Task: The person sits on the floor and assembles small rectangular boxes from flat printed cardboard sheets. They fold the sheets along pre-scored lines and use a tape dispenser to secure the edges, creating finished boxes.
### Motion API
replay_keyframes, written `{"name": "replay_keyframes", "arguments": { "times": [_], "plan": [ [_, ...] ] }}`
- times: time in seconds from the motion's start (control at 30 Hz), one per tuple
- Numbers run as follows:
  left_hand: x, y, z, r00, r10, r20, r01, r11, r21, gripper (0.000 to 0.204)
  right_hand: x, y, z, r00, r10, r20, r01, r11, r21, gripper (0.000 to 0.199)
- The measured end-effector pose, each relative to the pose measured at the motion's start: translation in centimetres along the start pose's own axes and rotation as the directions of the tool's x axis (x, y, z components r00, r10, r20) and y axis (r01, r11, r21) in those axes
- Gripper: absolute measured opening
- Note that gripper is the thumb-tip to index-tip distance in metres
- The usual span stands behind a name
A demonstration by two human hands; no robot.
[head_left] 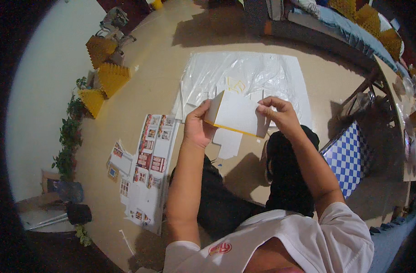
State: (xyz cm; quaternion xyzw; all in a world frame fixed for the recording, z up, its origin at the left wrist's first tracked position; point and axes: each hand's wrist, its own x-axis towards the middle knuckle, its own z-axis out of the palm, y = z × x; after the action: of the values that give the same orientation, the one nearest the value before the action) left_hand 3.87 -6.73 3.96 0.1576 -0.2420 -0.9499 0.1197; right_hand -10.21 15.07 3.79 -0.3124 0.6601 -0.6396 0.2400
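Between my two hands I hold up a folded white foam-board piece with yellow edges, angled like part of a small box. My left hand is closed on its left side, the thumb along the top corner. At the right end, my right hand pinches the board with thumb and fingertips. Below it on the floor lies a cut white board piece. Beyond, more small white pieces and one with yellow lines rest on a plastic-covered white sheet.
Left of me lie printed boards with house-front pictures and a small cut-out. Green plants and yellow spiky foam blocks line the wall. A blue-and-white checkered bag and a wooden table stand right; a bed is behind.
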Motion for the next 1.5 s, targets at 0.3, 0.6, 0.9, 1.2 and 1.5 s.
{"name": "replay_keyframes", "arguments": {
  "times": [0.3, 0.6, 0.9, 1.2, 1.5],
  "plan": [
    [-0.3, 1.0, 0.4, 0.996, 0.064, -0.054, -0.063, 0.998, 0.021, 0.025, -0.8, -0.3, 0.3, 0.960, -0.261, 0.105, 0.274, 0.951, -0.140, 0.019],
    [0.5, 2.5, -3.1, 0.864, 0.369, -0.341, -0.335, 0.929, 0.158, 0.029, -1.5, -0.8, 0.1, 0.972, -0.196, -0.132, 0.175, 0.972, -0.157, 0.014],
    [0.1, 4.1, -5.0, 0.873, 0.342, -0.346, -0.361, 0.933, 0.012, 0.022, -2.3, -0.6, -2.2, 0.932, -0.107, -0.348, 0.118, 0.993, 0.011, 0.024],
    [0.1, 4.7, -6.3, 0.947, 0.208, -0.245, -0.218, 0.976, -0.015, 0.016, -4.3, 1.4, -6.5, 0.819, 0.062, -0.570, 0.148, 0.937, 0.315, 0.022],
    [-6.5, 8.4, -11.8, 0.919, 0.245, -0.308, -0.217, 0.968, 0.122, 0.013, -9.3, 2.0, -9.3, 0.722, 0.039, -0.691, 0.152, 0.965, 0.213, 0.020]
  ]
}}
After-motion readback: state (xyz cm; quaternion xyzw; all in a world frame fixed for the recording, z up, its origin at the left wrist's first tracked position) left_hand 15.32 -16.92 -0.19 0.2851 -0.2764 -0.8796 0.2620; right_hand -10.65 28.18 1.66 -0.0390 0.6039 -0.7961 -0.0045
